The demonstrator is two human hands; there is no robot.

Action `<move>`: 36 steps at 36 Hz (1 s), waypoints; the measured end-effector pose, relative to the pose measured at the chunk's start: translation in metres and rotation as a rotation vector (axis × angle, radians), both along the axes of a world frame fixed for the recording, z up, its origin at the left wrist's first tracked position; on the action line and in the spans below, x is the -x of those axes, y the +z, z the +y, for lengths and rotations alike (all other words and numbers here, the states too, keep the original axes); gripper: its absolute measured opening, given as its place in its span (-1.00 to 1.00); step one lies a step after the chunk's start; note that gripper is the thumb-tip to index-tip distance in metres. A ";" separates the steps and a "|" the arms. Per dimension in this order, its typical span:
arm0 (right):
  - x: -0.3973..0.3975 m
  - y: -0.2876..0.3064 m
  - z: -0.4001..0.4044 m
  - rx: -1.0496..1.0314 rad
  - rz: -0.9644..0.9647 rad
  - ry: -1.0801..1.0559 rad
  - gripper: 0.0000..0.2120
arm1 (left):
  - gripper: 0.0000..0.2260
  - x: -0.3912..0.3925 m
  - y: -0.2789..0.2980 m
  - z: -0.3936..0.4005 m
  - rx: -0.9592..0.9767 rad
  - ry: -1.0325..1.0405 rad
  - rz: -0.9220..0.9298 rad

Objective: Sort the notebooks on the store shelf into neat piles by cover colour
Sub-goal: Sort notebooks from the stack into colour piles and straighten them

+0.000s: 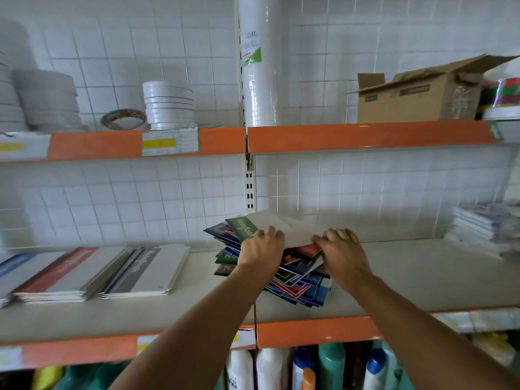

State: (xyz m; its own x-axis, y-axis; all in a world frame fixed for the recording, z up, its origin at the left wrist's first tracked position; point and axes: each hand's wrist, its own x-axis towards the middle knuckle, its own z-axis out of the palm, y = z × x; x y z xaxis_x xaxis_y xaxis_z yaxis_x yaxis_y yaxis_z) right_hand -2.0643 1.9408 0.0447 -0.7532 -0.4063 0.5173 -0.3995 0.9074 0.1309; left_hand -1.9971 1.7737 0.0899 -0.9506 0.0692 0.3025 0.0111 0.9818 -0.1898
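A jumbled heap of notebooks (298, 280) with blue, red and green covers lies in the middle of the shelf (394, 277). On top sits a green-spined notebook (254, 225) with a pale cover, lifted and tilted up. My left hand (263, 246) grips its near left edge by the green spine. My right hand (342, 249) holds its near right edge, fingers curled over the cover. On the left of the shelf lie neat flat stacks: a red-striped pile (56, 274), a grey-striped pile (146, 270) and a blue-striped one (14, 263) at the frame edge.
Another stack of notebooks (478, 229) rests at the far right of the shelf. Above, an upper shelf (365, 135) carries tape rolls (168, 105), a cardboard box (416, 94) and a white wrapped roll (257, 66). Bottles (332, 367) stand on the shelf below.
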 end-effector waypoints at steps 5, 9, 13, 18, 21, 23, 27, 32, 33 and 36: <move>-0.007 0.003 0.002 -0.008 0.150 0.097 -0.52 | -0.63 -0.003 -0.004 -0.006 0.005 0.041 0.015; -0.017 0.009 0.001 -0.025 0.112 0.158 -0.52 | -0.64 -0.007 -0.004 -0.008 0.002 0.042 0.028; -0.028 0.017 0.003 -0.074 -0.029 0.199 -0.49 | -0.65 -0.011 -0.006 -0.012 -0.053 0.040 0.044; -0.041 0.025 0.012 -0.240 -0.074 0.222 -0.34 | -0.65 -0.023 -0.007 -0.019 -0.081 0.051 0.058; -0.049 0.029 0.014 -0.291 -0.049 0.218 -0.23 | -0.55 -0.033 -0.009 -0.024 -0.092 0.051 0.074; -0.053 0.029 0.015 -0.303 -0.027 0.224 -0.24 | -0.52 -0.042 -0.009 -0.026 -0.100 0.058 0.079; -0.065 0.030 0.012 -0.295 -0.044 0.258 -0.29 | -0.48 -0.066 -0.009 -0.029 -0.116 0.073 0.118; -0.084 0.031 0.004 -0.239 -0.138 0.309 -0.10 | -0.46 -0.095 -0.012 -0.038 -0.139 0.114 0.133; -0.088 0.033 0.002 -0.237 -0.138 0.318 -0.09 | -0.46 -0.100 -0.014 -0.042 -0.141 0.125 0.136; -0.100 0.037 -0.005 -0.233 -0.125 0.331 -0.13 | -0.48 -0.117 -0.017 -0.053 -0.144 0.152 0.149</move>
